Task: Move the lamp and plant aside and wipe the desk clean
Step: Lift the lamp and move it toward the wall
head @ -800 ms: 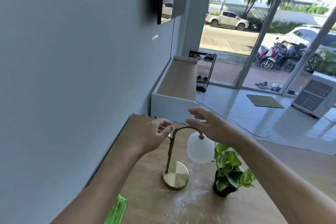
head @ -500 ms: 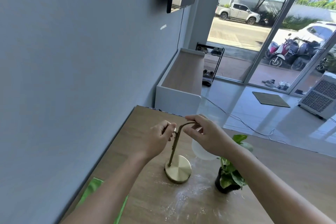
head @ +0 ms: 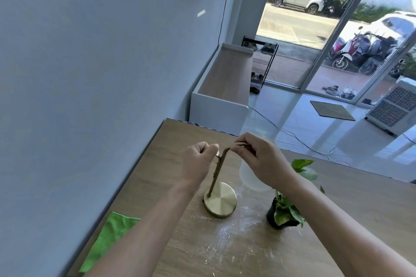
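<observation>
Both hands grasp the brass lamp (head: 220,199) standing mid-worktop (head: 351,204), the left hand (head: 198,159) curled round its upright stem and the right hand (head: 261,159) pinching the curved arm above the white shade, with the potted plant (head: 286,211) just right and a green cloth (head: 108,238) near left.

We see both hands closed in on the lamp (head: 219,186) since a moment ago: the left hand (head: 198,161), then open beside the stem, now grips its upper part, and the right hand (head: 261,159), then hovering above, now pinches the curved arm
</observation>
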